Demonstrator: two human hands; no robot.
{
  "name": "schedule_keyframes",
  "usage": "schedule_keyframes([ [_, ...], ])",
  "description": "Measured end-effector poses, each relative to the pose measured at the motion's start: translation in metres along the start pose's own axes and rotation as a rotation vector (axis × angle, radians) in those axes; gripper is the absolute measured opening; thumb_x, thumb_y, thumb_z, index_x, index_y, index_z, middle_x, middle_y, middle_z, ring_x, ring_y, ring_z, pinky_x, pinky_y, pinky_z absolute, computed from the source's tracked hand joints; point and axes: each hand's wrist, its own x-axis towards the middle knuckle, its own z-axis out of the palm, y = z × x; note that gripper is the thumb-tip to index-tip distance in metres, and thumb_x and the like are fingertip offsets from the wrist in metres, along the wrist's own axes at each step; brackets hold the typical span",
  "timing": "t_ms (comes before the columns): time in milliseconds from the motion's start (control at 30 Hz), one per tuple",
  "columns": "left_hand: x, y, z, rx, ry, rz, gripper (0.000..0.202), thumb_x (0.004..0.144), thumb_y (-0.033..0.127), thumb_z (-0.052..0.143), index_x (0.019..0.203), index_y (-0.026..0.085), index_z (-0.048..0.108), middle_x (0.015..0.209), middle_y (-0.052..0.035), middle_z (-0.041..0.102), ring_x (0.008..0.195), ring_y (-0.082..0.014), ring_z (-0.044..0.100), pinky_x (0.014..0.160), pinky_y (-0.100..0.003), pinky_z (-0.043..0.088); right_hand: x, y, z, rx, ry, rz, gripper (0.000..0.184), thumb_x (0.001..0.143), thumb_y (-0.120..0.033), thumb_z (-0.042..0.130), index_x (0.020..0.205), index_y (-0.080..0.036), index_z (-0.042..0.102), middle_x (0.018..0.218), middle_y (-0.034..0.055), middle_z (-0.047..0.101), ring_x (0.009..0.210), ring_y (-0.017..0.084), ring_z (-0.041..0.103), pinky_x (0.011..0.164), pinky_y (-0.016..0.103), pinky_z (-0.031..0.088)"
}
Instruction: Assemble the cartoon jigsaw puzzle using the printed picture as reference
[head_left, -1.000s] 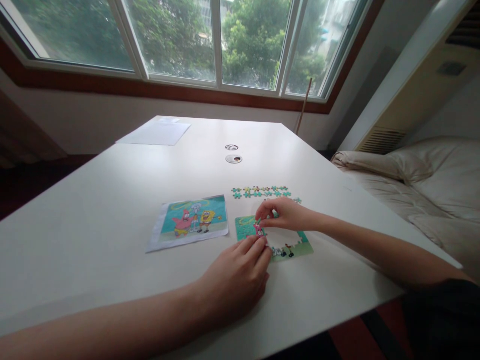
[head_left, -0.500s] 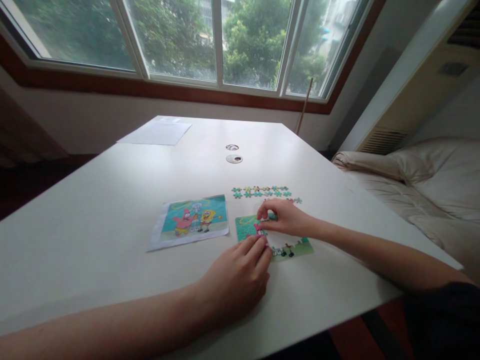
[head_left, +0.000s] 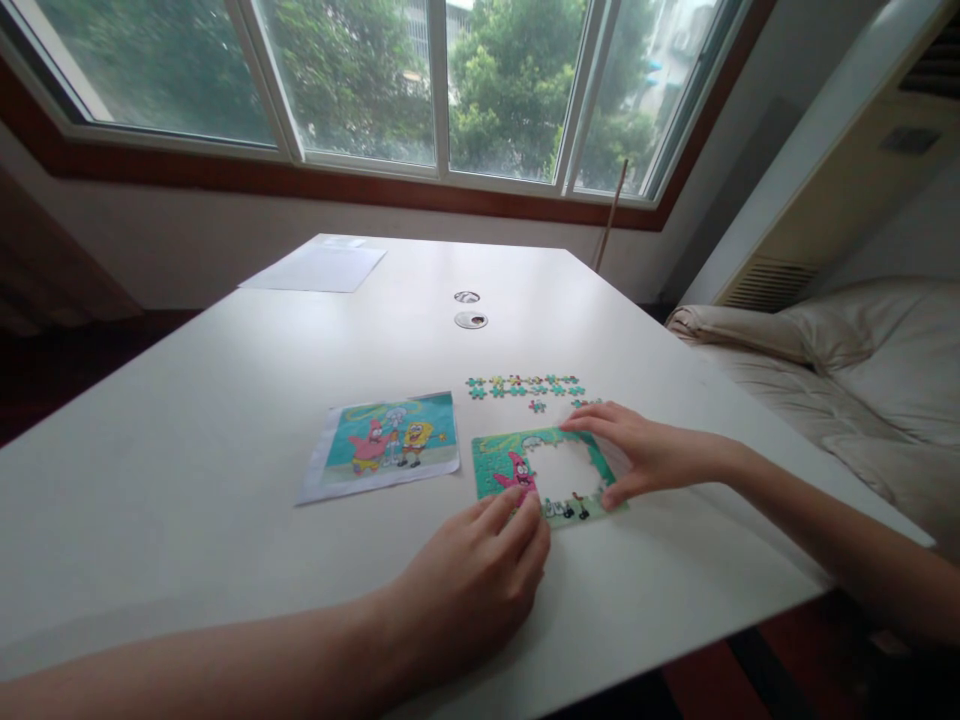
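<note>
A partly assembled jigsaw puzzle lies flat on the white table, with a pink starfish figure at its left and a white gap in its middle and right. My left hand rests at its lower left edge, fingers bent together and pressed on the puzzle below the starfish; the fingertips hide what is under them. Around the puzzle's right end, my right hand is open, its thumb near the lower right corner and its fingers by the top edge. Several loose jigsaw pieces lie in rows beyond the puzzle.
To the left lies a printed picture sheet with cartoon figures. Two round discs sit farther back. A white paper sheet is at the far left corner of the table. A beige sofa stands to the right.
My right hand has moved from the puzzle's upper middle to its right end, and its fingers have spread. The gap and starfish show more fully. My left hand has stayed nearly in place.
</note>
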Motion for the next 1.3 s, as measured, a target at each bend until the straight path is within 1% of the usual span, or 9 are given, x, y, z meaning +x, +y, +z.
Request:
schedule_keyframes([
  [233,0.000,0.003,-0.004,-0.015,-0.038,-0.019,0.026,0.086,0.016,0.043,0.106,0.006,0.057,0.107,-0.0148,0.061,0.099,-0.0275,0.055,0.078,-0.037,0.049,-0.008,0.004,0.013,0.009,0.039,0.038,0.078,0.068,-0.057,0.062,0.132,-0.018,0.040,0.135,0.0137,0.040,0.125,0.028,0.033,0.104,0.045,0.025],
  [333,-0.001,0.004,-0.004,-0.006,-0.030,-0.030,0.026,0.086,0.016,0.042,0.105,0.006,0.058,0.107,-0.0148,0.061,0.098,-0.0272,0.055,0.079,-0.036,0.049,-0.010,0.004,0.014,0.012,0.061,0.018,0.075,0.071,-0.055,0.059,0.134,-0.019,0.038,0.137,0.0139,0.038,0.126,0.028,0.033,0.104,0.044,0.025],
  [467,-0.002,0.004,-0.004,-0.007,-0.005,-0.027,0.027,0.088,0.016,0.041,0.107,0.006,0.057,0.111,-0.0156,0.059,0.100,-0.0266,0.054,0.082,-0.036,0.047,-0.016,0.008,0.014,0.017,0.067,0.018,0.080,0.070,-0.056,0.060,0.136,-0.019,0.034,0.139,0.0138,0.036,0.127,0.028,0.031,0.105,0.043,0.026],
  [833,-0.003,0.005,-0.003,0.009,-0.009,-0.005,0.028,0.088,0.016,0.042,0.110,0.007,0.056,0.111,-0.0156,0.059,0.100,-0.0263,0.055,0.081,-0.036,0.046,-0.016,0.005,0.010,-0.014,0.054,0.038,0.078,0.068,-0.056,0.062,0.132,-0.017,0.041,0.135,0.0146,0.041,0.124,0.028,0.035,0.102,0.043,0.029],
  [900,-0.004,0.005,-0.002,0.014,-0.008,0.003,0.028,0.088,0.016,0.043,0.111,0.007,0.055,0.112,-0.0159,0.059,0.102,-0.0261,0.054,0.082,-0.036,0.045,-0.013,0.006,0.008,-0.022,0.082,0.006,0.072,0.070,-0.054,0.061,0.130,-0.018,0.044,0.132,0.0135,0.044,0.122,0.027,0.038,0.101,0.042,0.030],
  [967,-0.005,0.006,-0.002,0.026,-0.007,0.005,0.029,0.088,0.017,0.043,0.112,0.007,0.055,0.113,-0.0159,0.058,0.104,-0.0267,0.053,0.083,-0.037,0.045,-0.007,0.008,0.006,-0.038,0.140,-0.029,0.059,0.075,-0.050,0.058,0.125,-0.021,0.049,0.126,0.0114,0.051,0.116,0.024,0.043,0.098,0.041,0.034],
  [1100,-0.005,0.007,-0.006,0.063,-0.004,0.019,0.029,0.088,0.017,0.042,0.112,0.006,0.055,0.114,-0.0159,0.058,0.104,-0.0276,0.053,0.084,-0.037,0.045,0.015,0.014,0.002,-0.113,0.260,-0.032,0.033,0.084,-0.037,0.052,0.112,-0.021,0.059,0.109,0.0099,0.061,0.100,0.022,0.053,0.089,0.040,0.040],
  [1200,-0.003,0.007,-0.010,0.023,-0.010,0.074,0.031,0.089,0.014,0.037,0.113,0.005,0.055,0.113,-0.0156,0.059,0.101,-0.0258,0.055,0.083,-0.035,0.046,0.035,0.016,0.002,-0.167,0.320,0.007,0.026,0.085,-0.030,0.050,0.103,-0.018,0.064,0.099,0.0102,0.065,0.092,0.021,0.056,0.084,0.038,0.042],
  [1300,-0.003,0.006,-0.011,-0.019,-0.018,0.105,0.033,0.089,0.013,0.034,0.114,0.005,0.054,0.115,-0.0156,0.058,0.102,-0.0251,0.054,0.085,-0.034,0.046,0.052,0.013,0.005,-0.182,0.350,0.041,0.025,0.084,-0.030,0.050,0.099,-0.017,0.066,0.092,0.0092,0.066,0.086,0.020,0.057,0.081,0.035,0.042],
])
